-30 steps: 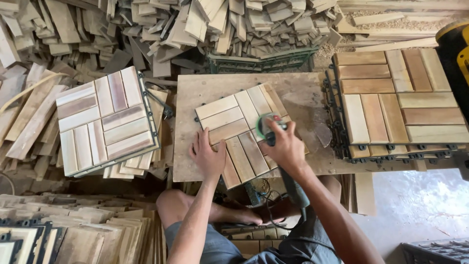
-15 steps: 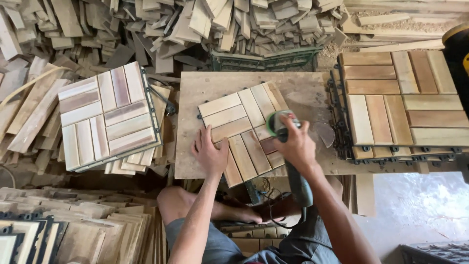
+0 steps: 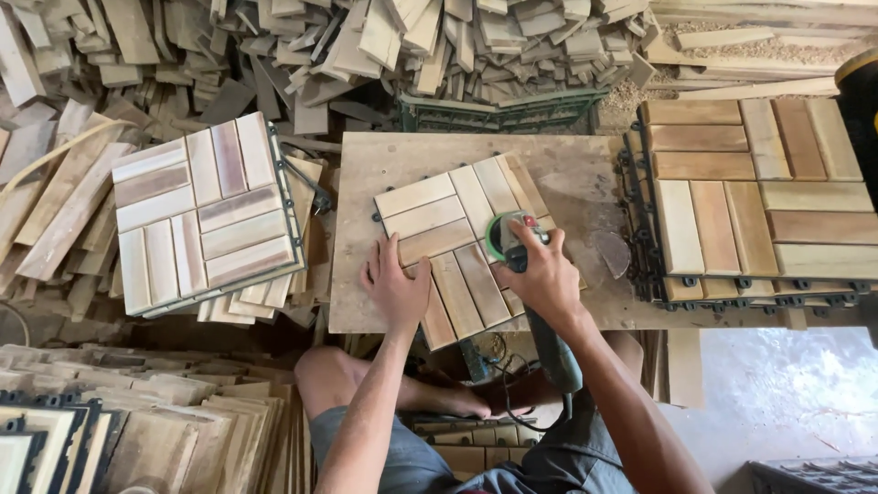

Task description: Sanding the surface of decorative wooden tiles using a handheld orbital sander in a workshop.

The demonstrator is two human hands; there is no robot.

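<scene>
A square wooden slat tile (image 3: pixel 457 229) lies tilted on a plywood work board (image 3: pixel 384 165). My left hand (image 3: pixel 395 285) presses flat on the tile's near left corner, fingers spread. My right hand (image 3: pixel 540 274) grips an angle grinder (image 3: pixel 510 236) with a green guard, its disc resting on the tile's right side. The grinder's grey body (image 3: pixel 553 352) runs back under my forearm, and its cable hangs toward my lap.
A stack of slat tiles (image 3: pixel 197 215) sits left of the board, another stack (image 3: pixel 759 197) on the right. Heaps of loose wood slats (image 3: pixel 366 46) fill the back. More tiles (image 3: pixel 137 430) are piled at the near left. My bare legs are folded beneath the board.
The grinder and my right hand have shifted slightly right and toward me along the tile. My left hand stays pressed on the tile.
</scene>
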